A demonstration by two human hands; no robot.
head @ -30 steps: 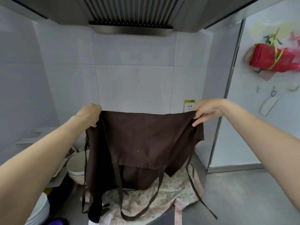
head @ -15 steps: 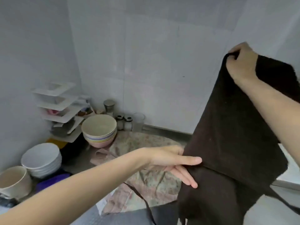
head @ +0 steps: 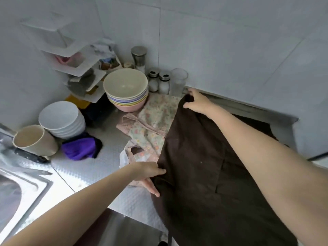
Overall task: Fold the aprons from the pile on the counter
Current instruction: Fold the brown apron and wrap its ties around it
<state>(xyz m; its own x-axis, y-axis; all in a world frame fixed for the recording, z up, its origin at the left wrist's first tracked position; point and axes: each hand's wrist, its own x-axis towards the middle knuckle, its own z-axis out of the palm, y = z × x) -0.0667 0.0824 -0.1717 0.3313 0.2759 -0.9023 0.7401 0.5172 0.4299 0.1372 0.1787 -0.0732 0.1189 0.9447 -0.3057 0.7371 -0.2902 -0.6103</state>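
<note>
Aprons are the job, and the brown apron (head: 204, 166) is the one in hand: it lies spread on the steel desk (head: 92, 167), from about 12 o'clock near the back wall down past the front edge at 6 o'clock, where its lower part hangs off. My right hand (head: 197, 102) reaches to the far corner at 12 o'clock, thumb and fingers closed on the cloth's top edge. My left hand (head: 147, 173) is at 9 o'clock of the apron, thumb on top of the near left edge and fingers beneath, so it grasps that edge too.

Under the apron's left side, toward 10 o'clock, lies the floral apron (head: 150, 125), crumpled and not yet folded. Beyond it at 11 o'clock sits a stack of coloured bowls (head: 126, 89); two shakers (head: 158, 82) and a clear glass (head: 178, 80) stand just beside my right hand. Further left are white bowls (head: 62, 119), a beige cup (head: 33, 140) and a purple cloth (head: 79, 148).

I judge this as the laying-out step, before any fold. Next I would need to pull the left edge taut, smooth the panel flat, then carry that edge across toward 3 o'clock, keeping clear of the glass and shakers.
</note>
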